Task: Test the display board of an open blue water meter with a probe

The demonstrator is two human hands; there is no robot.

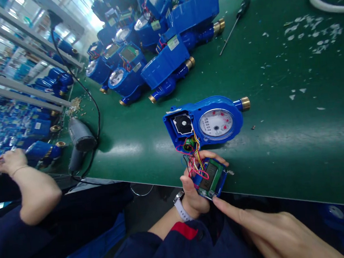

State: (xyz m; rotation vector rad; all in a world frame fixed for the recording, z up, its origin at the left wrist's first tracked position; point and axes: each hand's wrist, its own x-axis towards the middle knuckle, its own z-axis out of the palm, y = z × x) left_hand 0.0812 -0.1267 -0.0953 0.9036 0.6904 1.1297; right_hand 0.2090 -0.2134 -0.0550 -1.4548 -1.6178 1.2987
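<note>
My left hand (192, 193) is closed around a circuit board with a display (211, 177) in a blue holder, near the bench's front edge. A small coil spring (228, 172) sticks out at the board's right side. My right hand (258, 218) touches the board's lower edge with its extended index finger; its other fingers are curled or hidden. Red, yellow and black wires (197, 161) run from the board to an opened blue water meter (216, 124) lying just beyond. Its round dial faces up, and its square compartment shows a black part (183, 124).
Several blue water meters (163, 67) stand at the back of the green bench (281, 135). A screwdriver (237, 21) lies right of them, with a white hose (314, 0) at the far right. At left are a grey heat gun (80, 135), its black cord and a co-worker's arm (35, 189).
</note>
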